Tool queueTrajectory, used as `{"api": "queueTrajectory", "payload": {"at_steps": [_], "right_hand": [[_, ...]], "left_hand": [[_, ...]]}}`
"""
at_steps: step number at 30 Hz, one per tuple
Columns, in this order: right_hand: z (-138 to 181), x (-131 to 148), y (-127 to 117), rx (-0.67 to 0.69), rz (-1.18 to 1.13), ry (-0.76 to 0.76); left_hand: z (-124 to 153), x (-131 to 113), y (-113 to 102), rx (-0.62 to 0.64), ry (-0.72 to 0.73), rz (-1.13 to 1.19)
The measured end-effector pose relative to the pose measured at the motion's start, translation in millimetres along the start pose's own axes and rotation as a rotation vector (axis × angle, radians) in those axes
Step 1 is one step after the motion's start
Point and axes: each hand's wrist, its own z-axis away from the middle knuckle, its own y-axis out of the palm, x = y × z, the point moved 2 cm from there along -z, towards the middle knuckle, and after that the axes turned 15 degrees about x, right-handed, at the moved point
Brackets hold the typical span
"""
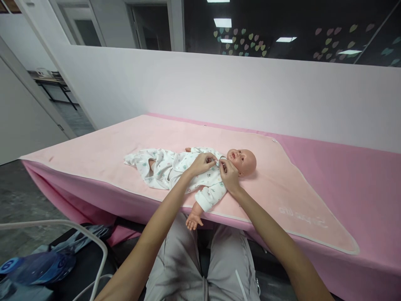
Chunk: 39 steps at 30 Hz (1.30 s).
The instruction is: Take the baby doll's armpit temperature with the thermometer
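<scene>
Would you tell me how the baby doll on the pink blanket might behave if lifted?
The baby doll looks hard and glossy at the head, so it is probably smooth in a grip. Its near arm overhangs the edge of the pink blanket, so the limbs may dangle. The white romper lies rumpled and loose at the legs, so it is likely floppy.

Bright even ceiling light (222, 22), soft shadows, edges bowed (wide lens)

The baby doll (242, 161) lies face-up, head beside the right hand (229, 175). Its white printed romper (163, 169) (legs loose) trails past the left hand (203, 163).
</scene>
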Motion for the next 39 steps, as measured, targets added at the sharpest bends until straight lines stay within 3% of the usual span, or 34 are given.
{"api": "queueTrajectory", "payload": {"at_steps": [17, 32, 39], "right_hand": [[-0.5, 1.4, -1.2, -0.001, -0.008, 0.026], [1.1, 4.1, -1.1, 0.063, -0.025, 0.054], [1.1, 0.5, -1.2, 0.044, -0.036, 0.056]], "left_hand": [[2.2, -8.4, -1.1, -0.009, 0.011, 0.058], [-1.5, 4.9, -0.9, -0.075, -0.011, 0.068], [5.4, 6.5, -15.1, 0.028, -0.075, 0.222]]}}
